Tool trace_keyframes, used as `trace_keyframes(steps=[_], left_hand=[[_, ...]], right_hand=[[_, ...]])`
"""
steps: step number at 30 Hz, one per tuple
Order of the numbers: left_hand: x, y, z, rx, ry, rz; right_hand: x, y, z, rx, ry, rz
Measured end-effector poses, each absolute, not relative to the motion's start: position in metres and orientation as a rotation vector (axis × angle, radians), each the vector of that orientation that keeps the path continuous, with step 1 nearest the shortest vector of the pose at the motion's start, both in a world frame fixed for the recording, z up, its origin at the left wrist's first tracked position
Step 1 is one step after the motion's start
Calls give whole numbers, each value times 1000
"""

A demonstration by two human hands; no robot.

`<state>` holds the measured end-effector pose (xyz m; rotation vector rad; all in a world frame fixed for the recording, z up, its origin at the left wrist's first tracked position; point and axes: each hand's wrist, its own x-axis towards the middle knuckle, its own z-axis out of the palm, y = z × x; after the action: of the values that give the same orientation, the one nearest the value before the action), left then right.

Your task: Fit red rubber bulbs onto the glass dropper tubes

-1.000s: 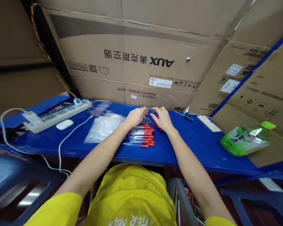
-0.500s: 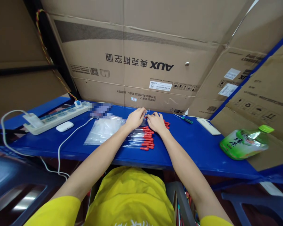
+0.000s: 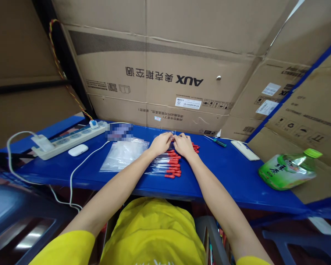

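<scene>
A row of clear glass droppers with red rubber bulbs [image 3: 168, 165] lies on the blue table [image 3: 228, 173]. My left hand [image 3: 161, 142] and my right hand [image 3: 183, 144] meet at the far end of that row, fingers pinched together on one small dropper piece between them. What exactly they pinch is too small to make out. A few loose red bulbs [image 3: 195, 147] lie just right of my right hand. A stack of clear plastic bags [image 3: 124, 152] rests left of my left hand.
A white power strip [image 3: 68, 138] with a plugged cable and a white earbud case [image 3: 77, 149] sit at the left. A small screwdriver [image 3: 219, 142], a white phone [image 3: 245, 150] and a green drink bottle [image 3: 288, 168] lie at the right. Cardboard boxes [image 3: 165, 73] wall the back.
My right hand has moved left from the loose red bulbs to join my left hand. Both hands now pinch together at the top of the dropper row.
</scene>
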<state>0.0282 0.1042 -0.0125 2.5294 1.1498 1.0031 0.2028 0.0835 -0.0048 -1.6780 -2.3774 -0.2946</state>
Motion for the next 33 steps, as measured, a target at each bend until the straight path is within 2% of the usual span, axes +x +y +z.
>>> trace_keyframes(steps=[13,20,33], left_hand=[[31,103,-10,2485,1239,985],[30,105,-13,2389,1283,1022],[28,105,-10,2341,1252,1117]], right_hand=[[207,87,-10,-1662,-2381,-296],[215,90,-8,-1497,-2264,-259],[222,88,-14,-1070,-1794,151]])
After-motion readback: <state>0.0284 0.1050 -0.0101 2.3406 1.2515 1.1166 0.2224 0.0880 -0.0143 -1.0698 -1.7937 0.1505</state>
